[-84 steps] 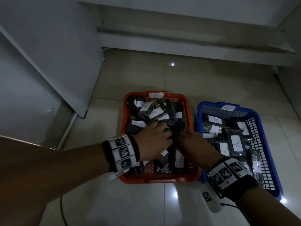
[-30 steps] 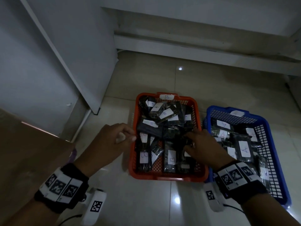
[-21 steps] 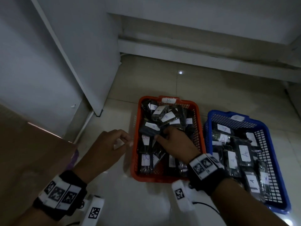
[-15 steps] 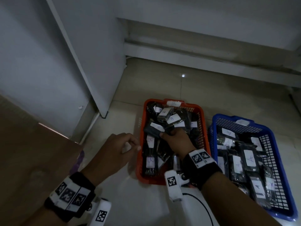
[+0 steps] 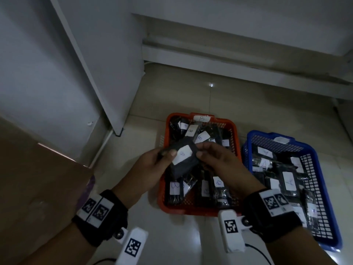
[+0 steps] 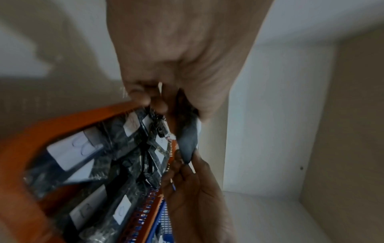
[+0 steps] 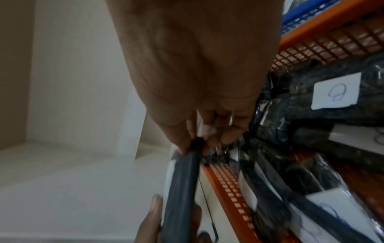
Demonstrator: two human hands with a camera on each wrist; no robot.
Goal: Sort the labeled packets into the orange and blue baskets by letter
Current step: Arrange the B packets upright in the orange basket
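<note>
Between both hands, flat dark packet

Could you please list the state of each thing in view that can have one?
Held packet: lifted above the orange basket, white label facing up.
Left hand: grips the packet's left edge.
Right hand: grips the packet's right edge.
Orange basket: holds many B-labeled packets.
Blue basket: holds A-labeled packets.

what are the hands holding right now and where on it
Both hold one dark packet with a white label over the orange basket: the left hand pinches its left edge, the right hand its right edge.
</note>
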